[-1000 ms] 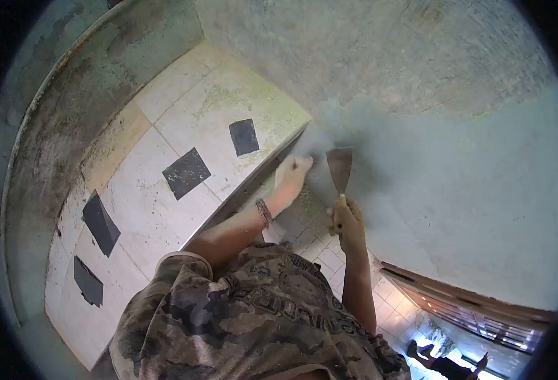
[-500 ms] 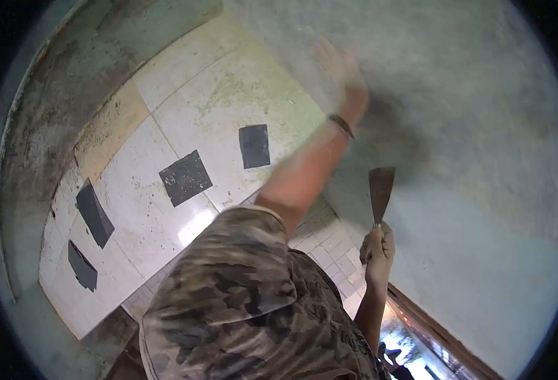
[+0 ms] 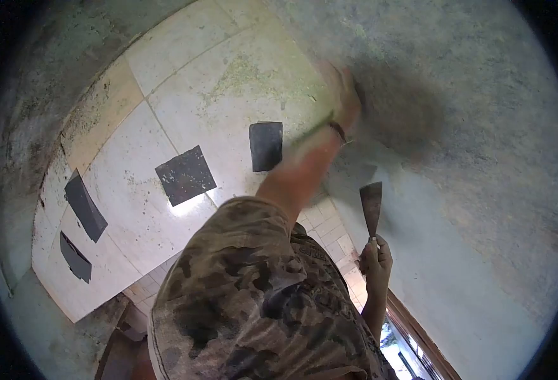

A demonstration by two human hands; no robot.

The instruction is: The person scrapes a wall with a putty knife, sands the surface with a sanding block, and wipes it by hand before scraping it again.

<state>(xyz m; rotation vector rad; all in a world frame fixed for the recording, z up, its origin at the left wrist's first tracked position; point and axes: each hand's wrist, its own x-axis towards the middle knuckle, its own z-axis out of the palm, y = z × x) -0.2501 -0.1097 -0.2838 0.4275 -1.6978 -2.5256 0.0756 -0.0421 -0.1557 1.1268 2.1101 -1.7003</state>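
Note:
My left hand (image 3: 343, 95) is at the wall (image 3: 481, 209), beside the edge of the tiled slab, with a dark bracelet on its wrist. Motion smears its fingers, and whether anything lies under the palm cannot be made out. Lower right, my right hand (image 3: 377, 254) is closed round the handle of a scraper (image 3: 371, 206), whose wide, worn metal blade points up, near the wall. Left of my left forearm, a dark sheet (image 3: 266, 147) lies on the white tiles.
The tiled slab (image 3: 127, 209) also bears a speckled dark square (image 3: 186, 176) and more dark pieces (image 3: 86, 206) at its left. Green dust marks its upper part. Below are floor tiles (image 3: 329, 234) and a bright opening (image 3: 399, 348) at the lower right.
My left hand has moved slightly down along the wall. My right hand and the scraper appear a little lower and further left. The view has shifted slightly.

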